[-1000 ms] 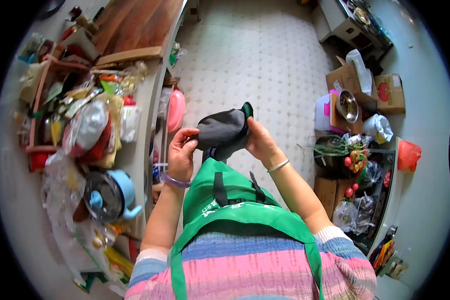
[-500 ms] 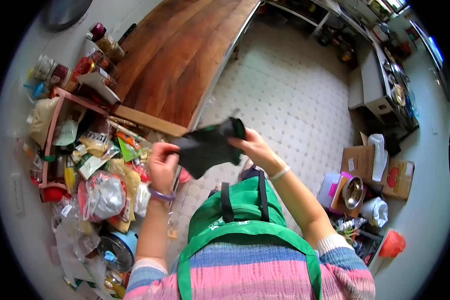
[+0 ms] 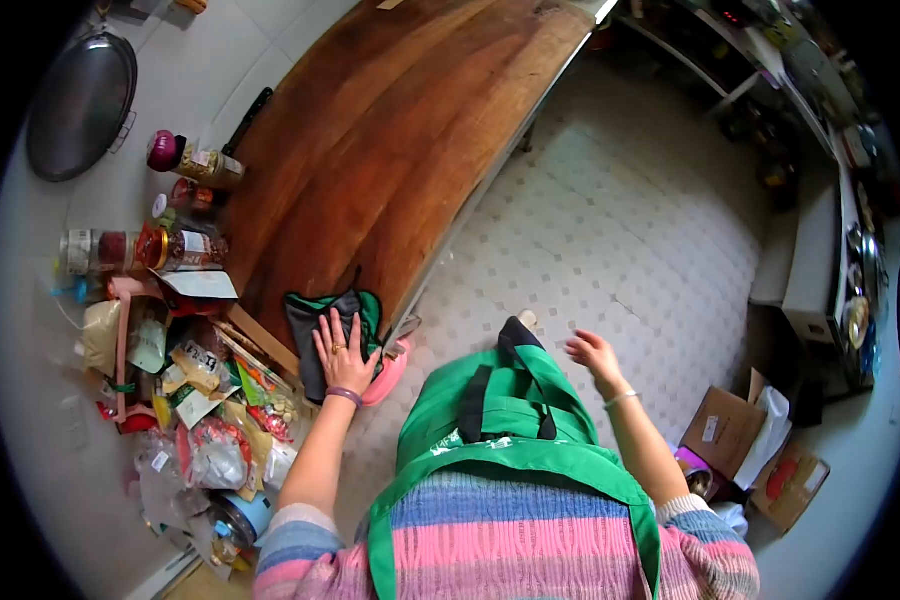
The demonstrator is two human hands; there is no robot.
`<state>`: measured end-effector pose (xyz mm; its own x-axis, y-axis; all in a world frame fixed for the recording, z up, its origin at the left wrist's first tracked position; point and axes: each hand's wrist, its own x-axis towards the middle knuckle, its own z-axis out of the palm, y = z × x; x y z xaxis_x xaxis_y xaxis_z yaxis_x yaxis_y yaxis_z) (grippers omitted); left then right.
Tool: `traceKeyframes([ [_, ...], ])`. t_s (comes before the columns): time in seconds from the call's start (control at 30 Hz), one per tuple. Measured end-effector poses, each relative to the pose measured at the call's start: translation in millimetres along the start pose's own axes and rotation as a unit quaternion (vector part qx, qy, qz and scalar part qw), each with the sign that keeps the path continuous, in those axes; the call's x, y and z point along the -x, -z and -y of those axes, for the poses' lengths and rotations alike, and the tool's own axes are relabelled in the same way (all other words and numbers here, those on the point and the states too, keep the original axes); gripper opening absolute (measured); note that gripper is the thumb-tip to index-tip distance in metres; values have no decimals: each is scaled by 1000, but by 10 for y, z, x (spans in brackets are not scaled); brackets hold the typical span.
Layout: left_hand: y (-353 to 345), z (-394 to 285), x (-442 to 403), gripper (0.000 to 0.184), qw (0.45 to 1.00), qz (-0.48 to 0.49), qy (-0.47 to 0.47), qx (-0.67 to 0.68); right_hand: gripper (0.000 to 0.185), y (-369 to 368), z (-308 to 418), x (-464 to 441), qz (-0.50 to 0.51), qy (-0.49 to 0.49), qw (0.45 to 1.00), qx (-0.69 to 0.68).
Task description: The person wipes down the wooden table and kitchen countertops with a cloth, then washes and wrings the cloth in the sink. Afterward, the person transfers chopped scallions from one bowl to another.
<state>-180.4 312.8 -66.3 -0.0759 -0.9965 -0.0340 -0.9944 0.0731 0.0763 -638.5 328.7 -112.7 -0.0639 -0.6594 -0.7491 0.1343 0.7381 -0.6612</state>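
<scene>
My left hand (image 3: 346, 355) lies flat, fingers spread, on a dark grey cloth with green edges (image 3: 304, 325). The cloth rests on the near corner of the brown wooden table (image 3: 380, 160). Beside that corner, just below the tabletop, a pink rounded object (image 3: 392, 376) shows partly behind my left hand. Over the floor to the right of my green apron (image 3: 500, 405), my right hand (image 3: 594, 356) hangs in the air with loosely bent fingers and nothing in it.
Jars (image 3: 195, 250) line the table's left side, and a knife (image 3: 248, 120) lies by the wall. Below them sits a pink rack (image 3: 122, 340) among packed food bags (image 3: 220, 460). A round dark pan (image 3: 82, 105) is at the wall. Cardboard boxes (image 3: 722, 430) stand right on the tiled floor (image 3: 610, 230).
The cloth was held up in both hands; now it lies on the table corner under my left palm. My right hand has let go and moved right. The view has shifted.
</scene>
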Motion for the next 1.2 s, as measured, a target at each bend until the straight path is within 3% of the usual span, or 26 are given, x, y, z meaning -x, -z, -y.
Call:
traceKeyframes([
  [0.07,-107,-129,-194,80,999,-37,2,18,44,459,32,-137,-26,-30,999,-10],
  [0.13,-80,-398,-447,72,996,-47,66,32,43,638,183,-269,-32,-53,998,-12],
  [0.33,-123,-1047,-1723,59,987,-97,117,56,41,304,933,-885,55,-48,997,-1],
  [0.5,-36,-1410,-2840,59,986,-108,20,128,42,-296,2022,-1431,135,13,990,47],
  [0.6,277,-1370,-2958,61,976,-98,-12,196,39,-447,2648,-1862,165,75,978,100],
  [0.67,226,-1280,-2690,66,990,-17,67,123,37,-432,3068,-2035,158,79,977,118],
  [0.8,156,-1433,-3096,67,979,13,192,71,38,-165,3494,-2562,87,14,982,170],
  [1.07,17,-1199,-4592,66,961,-86,254,65,37,233,3710,-2935,15,-50,989,140],
  [1.2,-51,-1281,-5495,65,962,-114,235,79,37,399,3787,-2986,10,-75,989,129],
])
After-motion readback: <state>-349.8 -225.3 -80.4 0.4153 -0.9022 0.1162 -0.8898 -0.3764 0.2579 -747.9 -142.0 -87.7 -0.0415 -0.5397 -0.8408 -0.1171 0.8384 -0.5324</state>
